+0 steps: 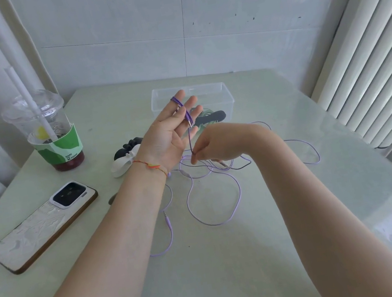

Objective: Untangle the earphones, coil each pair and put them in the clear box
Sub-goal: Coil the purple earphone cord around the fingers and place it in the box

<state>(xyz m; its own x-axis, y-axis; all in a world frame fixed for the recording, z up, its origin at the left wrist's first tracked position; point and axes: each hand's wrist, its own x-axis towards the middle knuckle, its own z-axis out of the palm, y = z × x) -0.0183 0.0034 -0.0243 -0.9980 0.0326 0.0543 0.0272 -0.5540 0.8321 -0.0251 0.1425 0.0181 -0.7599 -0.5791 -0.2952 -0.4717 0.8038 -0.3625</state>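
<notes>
The left hand (166, 135) is holding its fingers straight and spread, with the dark purple earphone cord (180, 104) looped around them. The right hand (212, 145) is pinching that cord lower down (its fingertips are hidden). The pale lilac earphones (213, 197) are lying loose on the table (303, 208). The clear box (206, 94) is standing behind the hands, its contents partly blocked from view.

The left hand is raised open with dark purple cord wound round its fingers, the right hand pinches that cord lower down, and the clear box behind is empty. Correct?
Not quite. The head view shows the clear box already holding a greenish coiled cable. The rest stands: dark purple cord round the left hand, right hand pinching it.
</notes>
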